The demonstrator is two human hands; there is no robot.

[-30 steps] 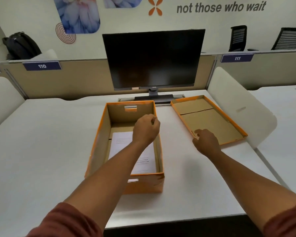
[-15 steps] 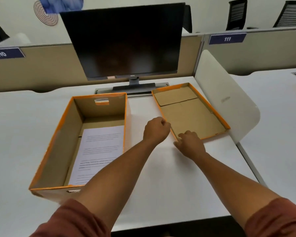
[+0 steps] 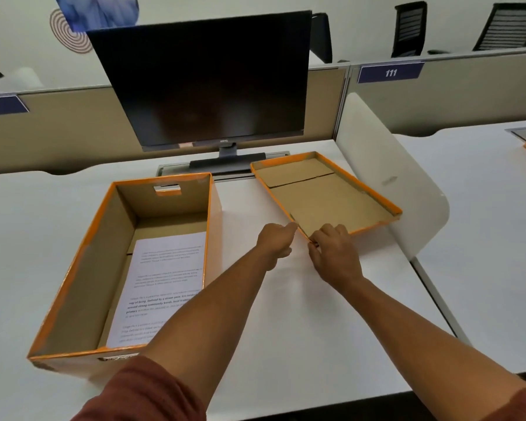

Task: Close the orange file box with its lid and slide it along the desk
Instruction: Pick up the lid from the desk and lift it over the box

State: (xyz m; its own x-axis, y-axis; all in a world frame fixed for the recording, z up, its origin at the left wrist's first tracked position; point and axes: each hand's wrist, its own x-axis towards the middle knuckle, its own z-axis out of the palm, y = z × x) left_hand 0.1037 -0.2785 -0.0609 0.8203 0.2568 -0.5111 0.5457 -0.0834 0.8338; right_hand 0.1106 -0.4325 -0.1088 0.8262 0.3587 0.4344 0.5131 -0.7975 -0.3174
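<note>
Half a second before, the left hand (image 3: 275,243) had been a loose fist on the bare desk short of the lid; here it had reached the near corner of the shallow orange-edged cardboard lid (image 3: 325,196), its fingers curled against the left rim. The right hand (image 3: 334,253) had also closed in, gripping the same corner from the near edge, fingers folded over the rim and thumb beneath. The lid's near end appeared slightly raised off the smooth white desk (image 3: 286,314), though whether it had fully left the surface could not be told.

The lid lay upside down, its plain brown corrugated inside showing, with a seam line crossing the far third. The deep rectangular orange file box (image 3: 82,268) stood open to the left, well apart from the lid, its walls matte brown inside with worn orange edging and a cut-out handle slot in the far wall. A printed white paper sheet (image 3: 161,281) lay flat on its floor. Behind both stood a dark flat monitor (image 3: 207,80) on a grey stand. Rust-red sleeves (image 3: 146,393) covered the upper arms.
</note>
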